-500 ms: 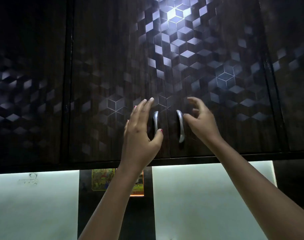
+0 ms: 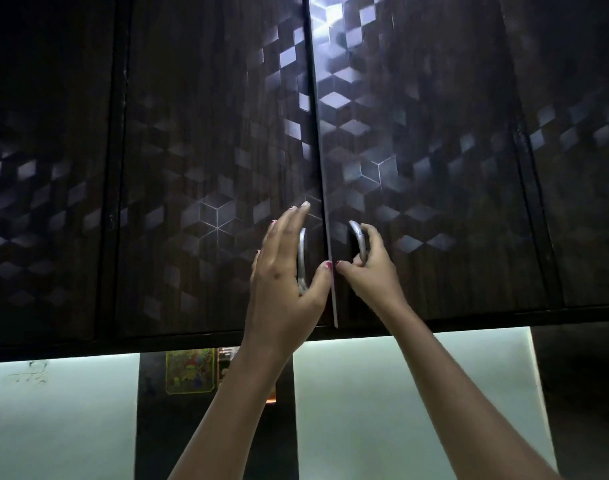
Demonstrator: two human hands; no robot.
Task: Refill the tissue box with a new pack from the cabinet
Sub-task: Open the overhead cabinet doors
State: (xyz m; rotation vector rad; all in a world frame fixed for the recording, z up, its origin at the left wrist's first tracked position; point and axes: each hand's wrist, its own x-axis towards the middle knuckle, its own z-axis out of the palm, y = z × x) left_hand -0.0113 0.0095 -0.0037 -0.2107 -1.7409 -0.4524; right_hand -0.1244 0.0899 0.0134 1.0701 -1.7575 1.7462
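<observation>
Two bare hands at the handles of a dark overhead cabinet (image 2: 226,116) with a glossy cube-pattern finish.

At lower left of the frame, a pale lit wall panel (image 2: 60,417) runs under the cabinet, and a small colourful picture (image 2: 190,372) hangs on the dark strip beside it. In the centre, the left hand (image 2: 289,285) reaches up to the curved silver handle (image 2: 301,258) of the left door, fingers (image 2: 296,216) straight and close together behind it, thumb spread out in front, not closed around it. Just right of the door seam, the right hand (image 2: 374,271) has its fingers curled around the silver handle (image 2: 358,240) of the right door (image 2: 434,150), whose edge stands slightly proud of the left door. The tissue pack is not visible; the cabinet interior is hidden behind the doors.
</observation>
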